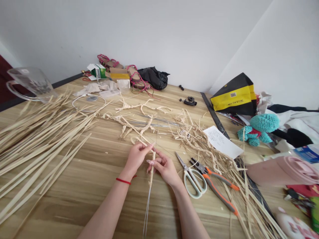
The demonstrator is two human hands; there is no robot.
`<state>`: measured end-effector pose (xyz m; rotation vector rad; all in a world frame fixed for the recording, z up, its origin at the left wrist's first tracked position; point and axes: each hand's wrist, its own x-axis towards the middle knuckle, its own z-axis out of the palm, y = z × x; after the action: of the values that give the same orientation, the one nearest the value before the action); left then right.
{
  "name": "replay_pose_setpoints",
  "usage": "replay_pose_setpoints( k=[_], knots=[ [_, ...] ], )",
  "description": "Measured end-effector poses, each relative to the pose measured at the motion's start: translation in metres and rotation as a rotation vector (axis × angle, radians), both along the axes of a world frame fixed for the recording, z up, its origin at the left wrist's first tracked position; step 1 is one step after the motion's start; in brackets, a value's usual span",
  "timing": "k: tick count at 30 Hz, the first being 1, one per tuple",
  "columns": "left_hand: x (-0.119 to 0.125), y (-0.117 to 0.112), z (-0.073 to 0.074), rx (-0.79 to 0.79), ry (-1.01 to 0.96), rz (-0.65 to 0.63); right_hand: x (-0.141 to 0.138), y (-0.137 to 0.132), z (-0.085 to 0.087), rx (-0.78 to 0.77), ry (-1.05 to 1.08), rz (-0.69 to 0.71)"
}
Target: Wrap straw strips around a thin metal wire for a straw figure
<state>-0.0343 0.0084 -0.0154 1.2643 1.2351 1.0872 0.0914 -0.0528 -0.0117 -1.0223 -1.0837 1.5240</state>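
Watching remotely, I see the left hand [136,157] and right hand [164,169] pinching a pale straw-wrapped wire stem [151,171] just left of white-handled steel scissors [195,182]; their grip hides part of the wrapping.

Bright, even, diffuse light over the white wall [149,36] and pale bench [74,199]; soft, low-contrast shadows under the left hand [136,157] and right hand [165,169]. Small highlights on the glass jug [30,83], far left. Wide-angle stretching and slanted lines toward the left and right margins; focus fair throughout, slightly soft at near right.
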Motion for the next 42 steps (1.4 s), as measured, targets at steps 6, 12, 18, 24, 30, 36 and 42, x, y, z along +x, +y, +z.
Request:
replay_pose_setpoints(
  k=[6, 12, 18, 24, 30, 36, 42],
  knots=[
    [0.0029, 0.0003, 0.0001, 0.088, 0.073, 0.021, -0.0007, 0.0002, 0.0011, 0.002, -0.021, 0.004],
    [0.0032, -0.0014, 0.0036, 0.159, 0.133, -0.008, -0.0011, -0.0002, 0.003, -0.003, -0.03, 0.006],
    [0.0047, -0.0048, 0.0083, 0.193, 0.163, 0.02, -0.001, 0.0001, 0.0022, -0.002, -0.034, 0.019],
    [0.0026, -0.0029, 0.0046, 0.209, 0.163, -0.007, -0.0009, 0.0, -0.0006, -0.011, -0.028, 0.009],
    [0.0003, -0.0007, 0.0035, 0.206, 0.178, 0.003, -0.0005, -0.0001, -0.0002, -0.016, -0.023, 0.015],
    [0.0, 0.0, 0.0038, 0.174, 0.172, -0.019, -0.0003, -0.0001, 0.0014, -0.022, -0.016, 0.023],
    [0.0001, 0.001, 0.0026, 0.155, 0.142, -0.029, -0.0006, -0.0005, 0.0008, -0.015, -0.024, 0.014]
  ],
)
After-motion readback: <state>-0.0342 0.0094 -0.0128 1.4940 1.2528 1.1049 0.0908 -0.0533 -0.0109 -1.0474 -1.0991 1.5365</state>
